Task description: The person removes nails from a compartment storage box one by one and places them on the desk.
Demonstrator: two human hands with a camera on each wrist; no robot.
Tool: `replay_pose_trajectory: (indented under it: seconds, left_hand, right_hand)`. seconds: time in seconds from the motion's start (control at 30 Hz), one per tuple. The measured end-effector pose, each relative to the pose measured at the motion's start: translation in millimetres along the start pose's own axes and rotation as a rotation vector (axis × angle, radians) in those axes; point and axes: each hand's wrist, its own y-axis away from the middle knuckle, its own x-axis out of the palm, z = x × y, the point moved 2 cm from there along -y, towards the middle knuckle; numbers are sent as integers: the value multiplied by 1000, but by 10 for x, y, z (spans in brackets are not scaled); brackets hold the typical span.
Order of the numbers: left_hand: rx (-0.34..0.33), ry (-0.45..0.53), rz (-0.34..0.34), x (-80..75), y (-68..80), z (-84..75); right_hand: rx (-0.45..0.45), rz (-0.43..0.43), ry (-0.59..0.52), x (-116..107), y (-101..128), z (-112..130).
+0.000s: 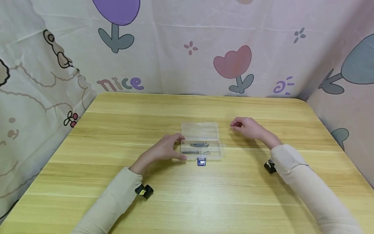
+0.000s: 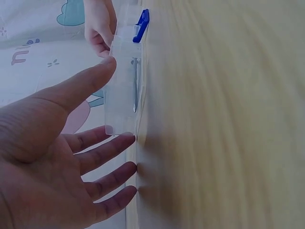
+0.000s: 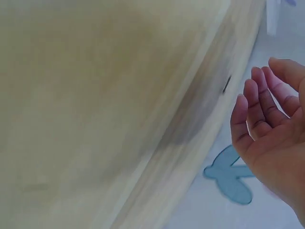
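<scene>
A small clear plastic box lies open in the middle of the wooden table, its lid folded back. Several thin metal nails lie in it, and a blue latch sticks out at its front. My left hand is at the box's left end with straight fingers; in the left wrist view its thumb touches the box near the latch. My right hand hovers right of the lid, loosely curled and holding nothing, as the right wrist view shows.
Patterned cloth with flowers hangs behind the table and on both sides. The table's far edge meets the cloth. Bare wood surrounds the box. A black wrist camera sits on each sleeve.
</scene>
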Motion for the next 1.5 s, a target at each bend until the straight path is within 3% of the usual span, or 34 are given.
replay_pose_trajectory:
  seconds: [0.37,0.97,1.5]
  left_hand:
    - [-33,-2,1,8,0,-9]
    - [-17,-14,-2,1,-21,-27]
    - [-15,-21,-15,12,-14,-12]
  right_hand:
    - [-152,35,-30,225,185,306]
    - [-211,27,-115,463,367,612]
    - [-214,10,-54,591,371,784]
